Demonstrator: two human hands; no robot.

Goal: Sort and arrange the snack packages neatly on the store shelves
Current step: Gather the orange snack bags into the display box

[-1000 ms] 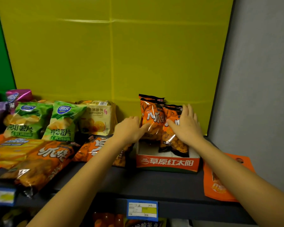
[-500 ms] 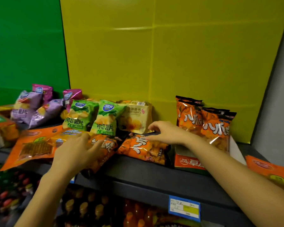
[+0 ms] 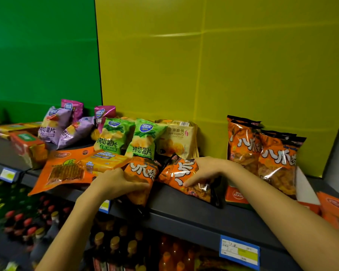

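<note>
Two orange snack bags with black ends lie flat at the front of the dark shelf (image 3: 194,216). My left hand (image 3: 114,182) grips the left orange bag (image 3: 141,175), which hangs over the shelf edge. My right hand (image 3: 202,170) is closed on the right orange bag (image 3: 184,178). Two matching orange bags (image 3: 262,151) stand upright in a red and white carton (image 3: 237,196) to the right.
Behind my hands stand two green chip bags (image 3: 129,137), a yellow croissant pack (image 3: 176,139) and purple and pink bags (image 3: 67,124). Flat orange packs (image 3: 67,169) lie to the left, another (image 3: 335,208) to the far right. Bottles fill the shelf below.
The view has swung left. Both hands left the upright bags in the carton and moved left and down; each now grips one of the orange bags lying flat.
</note>
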